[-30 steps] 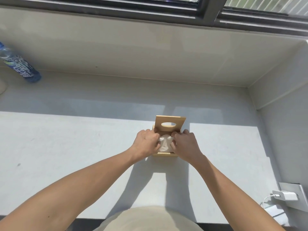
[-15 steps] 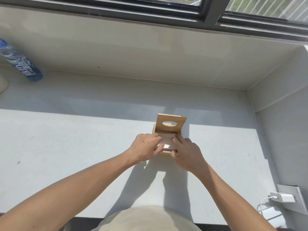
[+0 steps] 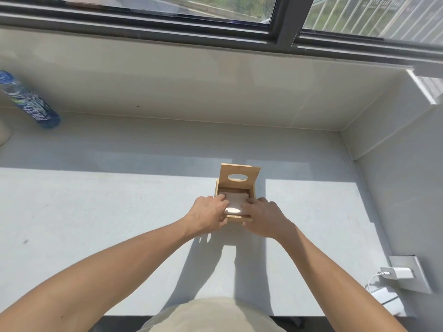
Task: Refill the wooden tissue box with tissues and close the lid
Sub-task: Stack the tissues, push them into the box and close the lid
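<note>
A small wooden tissue box (image 3: 239,219) stands on the grey ledge in front of me. Its lid (image 3: 239,176), with an oval slot, is swung up and leans back. A white stack of tissues (image 3: 236,202) lies flat inside the box. My left hand (image 3: 209,213) rests at the box's left side, fingertips on the tissues' left edge. My right hand (image 3: 263,216) is at the right side, fingertips on the tissues' right edge. Both hands press down with fingers spread; the near part of the box is hidden under them.
A blue-labelled plastic bottle (image 3: 31,104) lies at the far left against the wall. A white charger (image 3: 398,273) with a cable sits in a wall socket at lower right. A side wall closes the ledge on the right; the window frame runs along the top.
The crumpled tissues seen between my hands a second ago now lie flat and lower in the box. Both hands have moved slightly apart to the box's sides.
</note>
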